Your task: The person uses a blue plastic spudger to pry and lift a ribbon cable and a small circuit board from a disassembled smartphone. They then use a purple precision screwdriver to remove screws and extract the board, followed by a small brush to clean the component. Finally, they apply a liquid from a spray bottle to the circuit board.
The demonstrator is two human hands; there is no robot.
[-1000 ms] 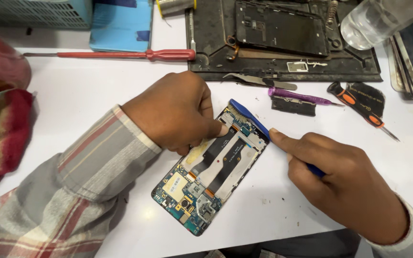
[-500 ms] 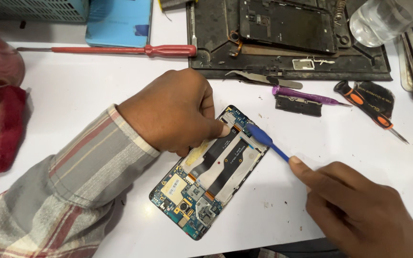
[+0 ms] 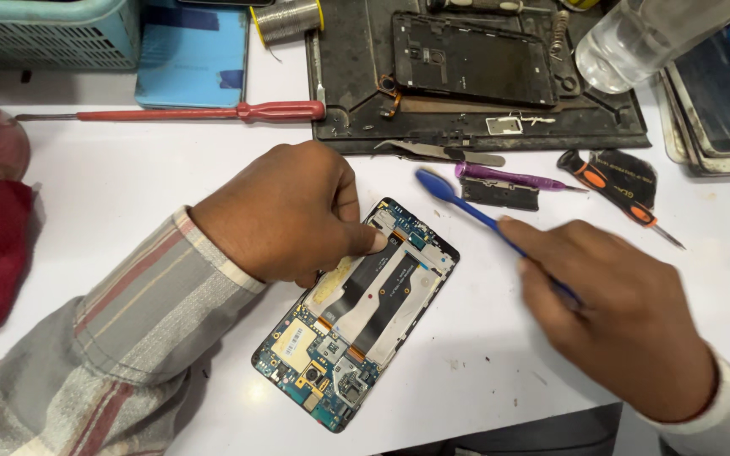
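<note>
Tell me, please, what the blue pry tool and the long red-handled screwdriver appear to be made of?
The blue pry tool, held in the right hand, looks like matte plastic: one even blue, no metallic glint, a thin flat tip. The red-handled screwdriver seems to have a glossy, slightly see-through plastic handle and a thin grey shaft, probably steel, though it shows little shine.

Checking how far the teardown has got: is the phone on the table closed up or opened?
Opened. The phone lies flat with no back cover, its circuit boards and flat cables bare; the left hand presses on its upper part.
</note>
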